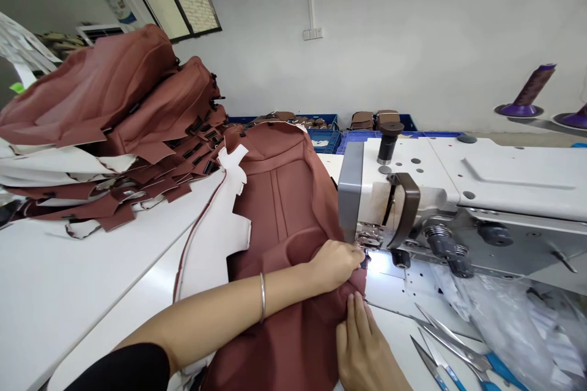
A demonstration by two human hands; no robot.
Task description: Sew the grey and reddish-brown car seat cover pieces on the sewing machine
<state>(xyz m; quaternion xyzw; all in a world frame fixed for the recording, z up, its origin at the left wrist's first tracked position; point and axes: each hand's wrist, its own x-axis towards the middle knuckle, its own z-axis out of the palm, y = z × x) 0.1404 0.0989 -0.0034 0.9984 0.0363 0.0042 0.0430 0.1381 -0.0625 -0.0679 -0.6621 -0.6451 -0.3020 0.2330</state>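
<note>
A reddish-brown leather-like seat cover (287, 195) with stitched panels and a white backing flap (208, 250) lies across the table. Its right edge reaches the needle area of a white sewing machine (440, 159), where a small lamp glows. My left hand (337, 264) is closed on the cover's edge, close beside the presser foot; its fingertips are partly hidden. Lower down, my right hand (367, 345) rests on the cover with its fingers stretched out together, pressing the material near the edge.
Stacked reddish-brown covers (114, 98) rise at the left. Scissors (463, 348) with blue handles and smaller snips (433, 357) lie right of my right hand, near a clear plastic bag (509, 324). Blue crates (328, 137) stand behind; a thread spool (534, 88) is at upper right.
</note>
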